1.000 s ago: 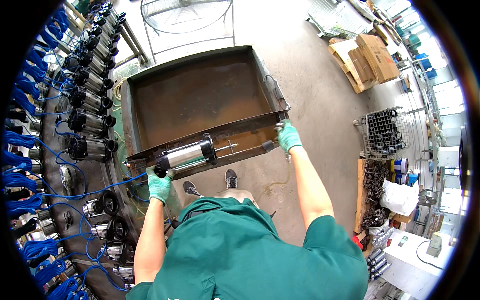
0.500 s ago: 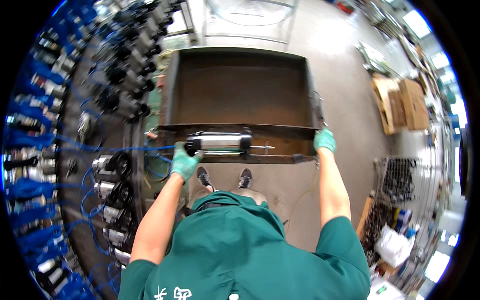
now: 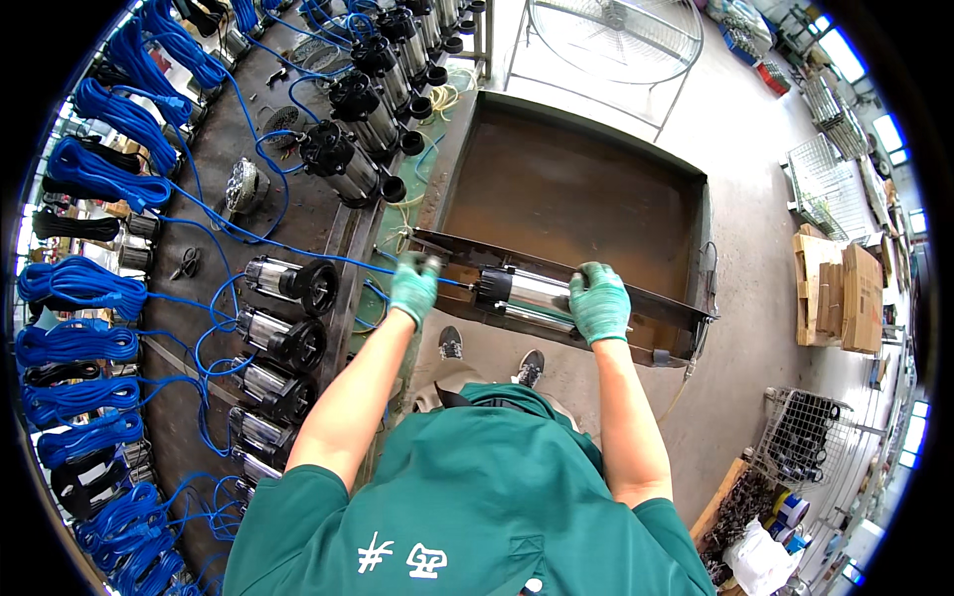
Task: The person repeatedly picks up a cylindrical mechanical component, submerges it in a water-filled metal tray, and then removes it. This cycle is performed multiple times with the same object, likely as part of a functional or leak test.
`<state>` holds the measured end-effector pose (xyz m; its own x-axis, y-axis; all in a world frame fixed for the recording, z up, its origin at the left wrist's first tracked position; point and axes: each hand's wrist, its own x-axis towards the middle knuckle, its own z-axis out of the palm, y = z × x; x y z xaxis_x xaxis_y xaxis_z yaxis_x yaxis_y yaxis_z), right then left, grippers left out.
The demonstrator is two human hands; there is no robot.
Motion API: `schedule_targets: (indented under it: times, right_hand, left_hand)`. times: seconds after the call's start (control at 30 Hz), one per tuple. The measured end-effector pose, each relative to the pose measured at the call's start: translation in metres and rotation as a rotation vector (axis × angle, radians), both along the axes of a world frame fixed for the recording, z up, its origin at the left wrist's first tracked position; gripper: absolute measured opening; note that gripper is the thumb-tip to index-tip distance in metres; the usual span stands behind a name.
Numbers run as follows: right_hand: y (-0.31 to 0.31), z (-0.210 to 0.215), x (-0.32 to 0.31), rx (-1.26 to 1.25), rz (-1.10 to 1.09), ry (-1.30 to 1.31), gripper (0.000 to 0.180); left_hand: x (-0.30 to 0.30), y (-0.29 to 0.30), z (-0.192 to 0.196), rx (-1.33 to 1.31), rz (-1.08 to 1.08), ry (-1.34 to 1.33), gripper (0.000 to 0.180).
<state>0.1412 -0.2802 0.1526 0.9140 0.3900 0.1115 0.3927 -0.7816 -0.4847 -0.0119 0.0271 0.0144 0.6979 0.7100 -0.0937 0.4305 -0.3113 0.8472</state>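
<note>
A silver submersible pump (image 3: 540,291) with black ends lies along the narrow front trough of a rusty metal tank (image 3: 576,179). My right hand (image 3: 599,306), in a green glove, is closed over the pump's right end and hides it. A blue cable (image 3: 452,282) runs from the pump's left end toward the bench. My left hand (image 3: 413,290), gloved too, is just left of the pump with its fingers curled around the cable. Its fingertips are a little blurred.
On the left, a dark bench (image 3: 189,253) bears several similar pumps (image 3: 348,164) and coiled blue cables (image 3: 109,184). A large fan (image 3: 616,40) stands beyond the tank. Cardboard boxes (image 3: 863,298) and a wire basket (image 3: 800,437) are at the right.
My right hand has moved from the tank's right edge onto the pump's right end. My left hand has left the pump's left end for the cable. The whole view has turned.
</note>
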Motion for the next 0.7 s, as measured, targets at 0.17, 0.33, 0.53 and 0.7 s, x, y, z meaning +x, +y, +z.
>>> schedule_targets:
  times: [0.17,0.33,0.53,0.7]
  right_hand:
    - [-0.006,-0.005,0.004,-0.032,-0.056,0.012,0.014]
    - [0.000,-0.002,0.002,-0.040,-0.106,0.039,0.015]
    - [0.001,-0.006,0.002,-0.031,-0.129,0.037,0.016]
    - [0.001,-0.004,0.001,-0.047,-0.128,0.034,0.016]
  left_hand:
    - [0.025,0.063,0.034,-0.509,0.085,0.094,0.023]
    - [0.040,0.091,0.018,-0.680,-0.075,0.151,0.020]
    - [0.032,0.076,0.010,-0.507,-0.098,0.034,0.005]
    - [0.002,0.038,0.064,0.030,-0.170,-0.229,0.008]
